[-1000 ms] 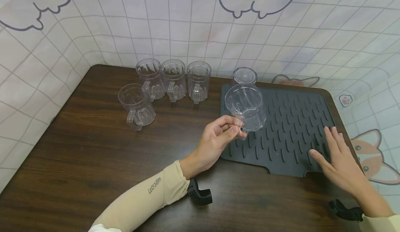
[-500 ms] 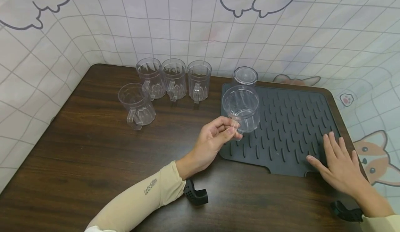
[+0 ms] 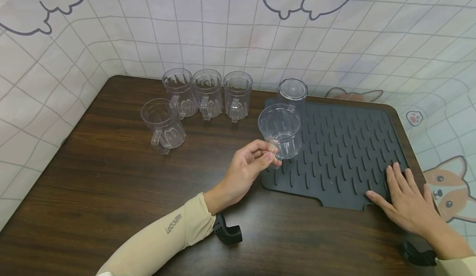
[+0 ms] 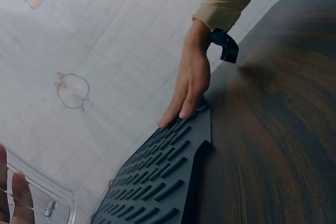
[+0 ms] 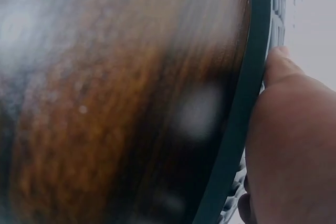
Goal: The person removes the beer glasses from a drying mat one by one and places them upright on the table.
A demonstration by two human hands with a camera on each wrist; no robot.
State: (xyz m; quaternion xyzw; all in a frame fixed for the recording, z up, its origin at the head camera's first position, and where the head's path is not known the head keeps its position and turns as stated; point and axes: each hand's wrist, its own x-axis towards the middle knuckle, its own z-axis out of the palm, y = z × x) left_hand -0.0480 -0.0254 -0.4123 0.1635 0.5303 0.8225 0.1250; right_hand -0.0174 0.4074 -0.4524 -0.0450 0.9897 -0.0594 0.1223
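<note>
My left hand [image 3: 250, 166] pinches the handle of a clear plastic mug [image 3: 288, 133] between thumb and fingers. That mug has its open rim up and is above the left part of a dark grey ribbed drying mat [image 3: 334, 156]. In the left wrist view, part of the mug [image 4: 58, 198] shows at the lower left corner. My right hand [image 3: 407, 201] lies flat with straight fingers on the mat's front right corner. Behind the held mug, another clear mug [image 3: 293, 90] stands upside down at the mat's back left corner.
Several clear mugs stand rim up on the left of the dark wooden table [image 3: 111, 185]: a back row including the rightmost mug [image 3: 238, 96], and one mug [image 3: 163, 125] in front. A tile-patterned cloth wall [image 3: 208, 28] borders the table's back.
The left hand has drifted left with the mug, from over the mat toward its left edge. The right hand has come down a little onto the mat's corner.
</note>
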